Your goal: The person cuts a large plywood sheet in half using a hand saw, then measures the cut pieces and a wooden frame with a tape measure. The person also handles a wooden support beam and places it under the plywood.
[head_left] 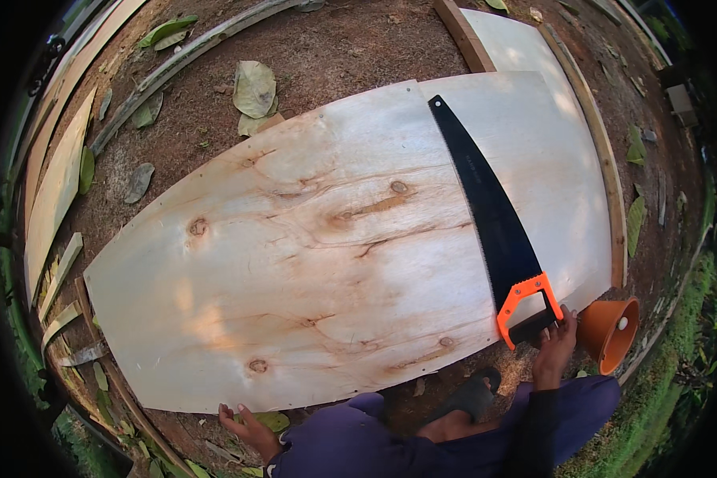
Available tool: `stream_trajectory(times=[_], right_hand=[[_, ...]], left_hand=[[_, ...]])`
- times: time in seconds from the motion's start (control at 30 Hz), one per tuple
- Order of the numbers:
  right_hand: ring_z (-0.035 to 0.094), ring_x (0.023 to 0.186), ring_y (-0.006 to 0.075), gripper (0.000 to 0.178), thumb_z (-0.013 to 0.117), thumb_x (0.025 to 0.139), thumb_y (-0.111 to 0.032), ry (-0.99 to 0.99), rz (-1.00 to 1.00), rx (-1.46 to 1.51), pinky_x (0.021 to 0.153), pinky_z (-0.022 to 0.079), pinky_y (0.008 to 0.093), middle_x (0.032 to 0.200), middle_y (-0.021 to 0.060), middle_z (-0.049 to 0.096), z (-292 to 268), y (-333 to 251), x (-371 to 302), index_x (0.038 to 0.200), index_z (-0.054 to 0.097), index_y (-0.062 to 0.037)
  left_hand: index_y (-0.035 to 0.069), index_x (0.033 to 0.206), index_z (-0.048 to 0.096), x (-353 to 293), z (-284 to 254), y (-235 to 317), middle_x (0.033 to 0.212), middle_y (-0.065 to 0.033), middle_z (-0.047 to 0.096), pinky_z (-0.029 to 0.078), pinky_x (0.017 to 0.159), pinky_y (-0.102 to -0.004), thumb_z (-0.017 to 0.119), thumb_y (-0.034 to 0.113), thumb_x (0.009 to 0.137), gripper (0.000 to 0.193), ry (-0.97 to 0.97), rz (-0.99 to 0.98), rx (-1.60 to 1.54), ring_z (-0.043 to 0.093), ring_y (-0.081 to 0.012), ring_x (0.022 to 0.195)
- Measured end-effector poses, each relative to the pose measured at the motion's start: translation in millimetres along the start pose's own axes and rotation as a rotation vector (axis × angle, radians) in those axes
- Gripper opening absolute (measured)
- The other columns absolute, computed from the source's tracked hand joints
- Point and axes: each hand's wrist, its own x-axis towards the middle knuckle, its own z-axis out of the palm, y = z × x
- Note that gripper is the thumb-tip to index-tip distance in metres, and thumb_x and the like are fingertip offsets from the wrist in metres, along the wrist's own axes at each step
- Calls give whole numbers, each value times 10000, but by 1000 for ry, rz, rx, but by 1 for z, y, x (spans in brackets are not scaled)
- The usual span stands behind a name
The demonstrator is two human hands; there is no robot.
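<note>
A large plywood sheet (295,263) with knots and brown streaks lies over the ground before me, its left end tapered. On its right part rests a handsaw (486,199), its black blade pointing away and its orange handle near the front edge. My right hand (555,350) is at the handle's lower right corner, the fingers closed about it; the palm side is partly hidden. At the sheet's near left edge is my left hand (249,432), fingers apart, with the fingertips by the rim and nothing held.
An orange-brown pot (609,334) lies tipped beside the sheet's right corner. Another pale sheet (518,44) lies beyond, between wooden battens (593,119). Curved strips (191,52) and dry leaves (255,89) are scattered on the brown soil. My sandalled foot (466,402) is close to the near edge.
</note>
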Motion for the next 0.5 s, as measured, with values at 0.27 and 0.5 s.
stream_trajectory(times=[0.27,0.5], right_hand=[[596,1184,187,347,602,1057,-278,-201,122,-8,958,508,367,1261,69,602,13,10,36,1289,596,-20],[464,629,87,238,626,1056,-312,-29,120,28,588,415,297,760,-39,474,16,16,44,911,532,-148]], left_hand=[[82,1574,357,11,7,-28,1591,-144,408,354,1147,-512,440,656,1043,787,-102,-843,-787,431,-321,1408],[90,1594,364,22,34,-26,1603,-124,440,410,1129,-481,357,761,1024,880,-246,-579,-942,482,-322,1394]])
